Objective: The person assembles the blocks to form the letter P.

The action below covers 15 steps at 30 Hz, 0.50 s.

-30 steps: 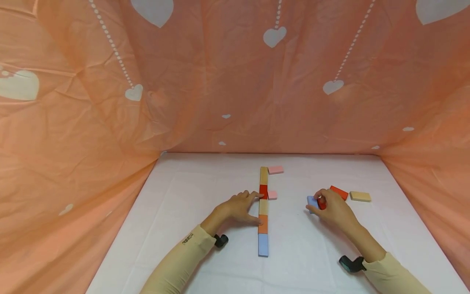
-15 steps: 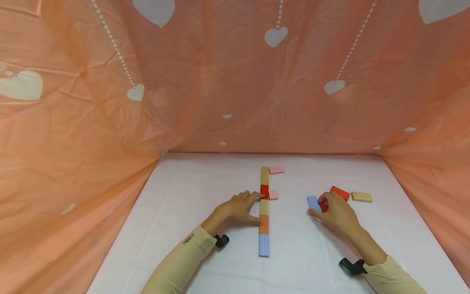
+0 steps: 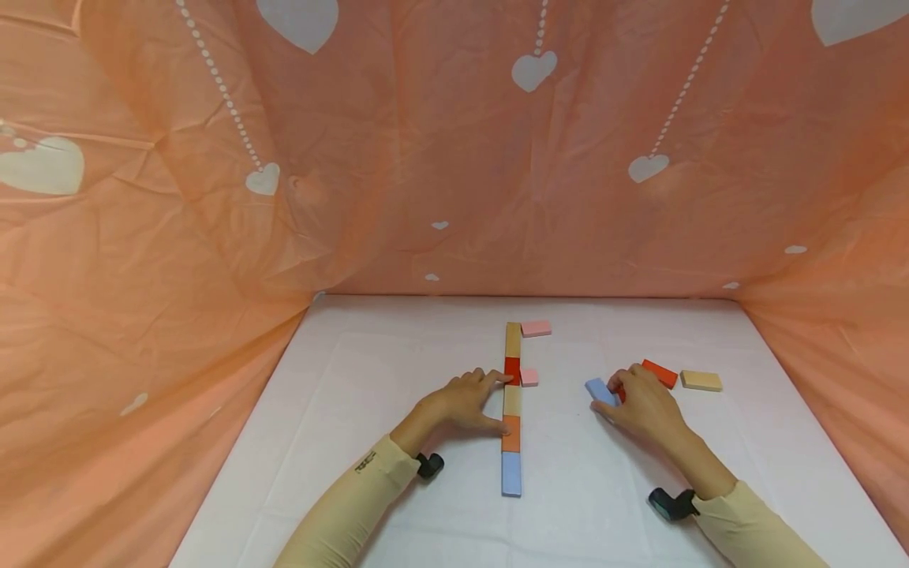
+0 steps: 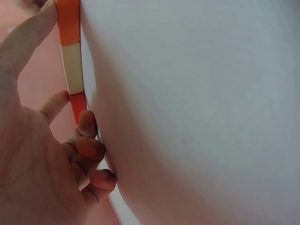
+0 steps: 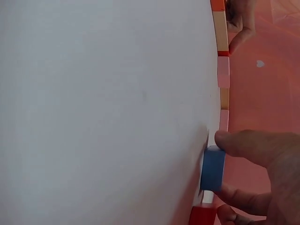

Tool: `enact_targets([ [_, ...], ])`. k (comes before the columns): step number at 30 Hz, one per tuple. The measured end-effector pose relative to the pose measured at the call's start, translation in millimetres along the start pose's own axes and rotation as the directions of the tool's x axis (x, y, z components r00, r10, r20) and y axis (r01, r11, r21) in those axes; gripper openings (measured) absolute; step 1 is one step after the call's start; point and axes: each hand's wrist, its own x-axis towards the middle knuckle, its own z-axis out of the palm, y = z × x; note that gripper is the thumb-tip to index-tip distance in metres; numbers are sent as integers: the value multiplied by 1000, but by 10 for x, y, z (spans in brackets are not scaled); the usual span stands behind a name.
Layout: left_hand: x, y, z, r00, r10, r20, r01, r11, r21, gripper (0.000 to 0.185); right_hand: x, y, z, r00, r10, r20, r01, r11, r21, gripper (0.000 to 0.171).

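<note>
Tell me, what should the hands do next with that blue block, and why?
Probably lift the blue block toward the line of blocks. The right hand already pinches it, one end tilted up off the table, while the left hand rests against the line, steadying it. Two pink blocks already sit beside that line.

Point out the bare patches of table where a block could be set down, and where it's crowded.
Free: the table left of the block row, beyond the left hand; the strip between the row and the right hand. Crowded: around the blue block, red block, tan block, and the two pink blocks beside the row.
</note>
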Motion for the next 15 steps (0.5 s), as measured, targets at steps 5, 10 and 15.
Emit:
enact_targets([
  [5,-8,3,1,1000,-5,2,6,1000,-8,95,69,-17,21,1000,-22,1,22,1000,-1,31],
  [10,-14,17,-8,1000,-12,-1,12,1000,-12,95,167,-39,4,999,-33,1,33,999,25,31],
  [15,-16,12,-1,1000,-12,-2,12,1000,1,96,321,-63,-28,999,-19,37,17,998,64,34],
])
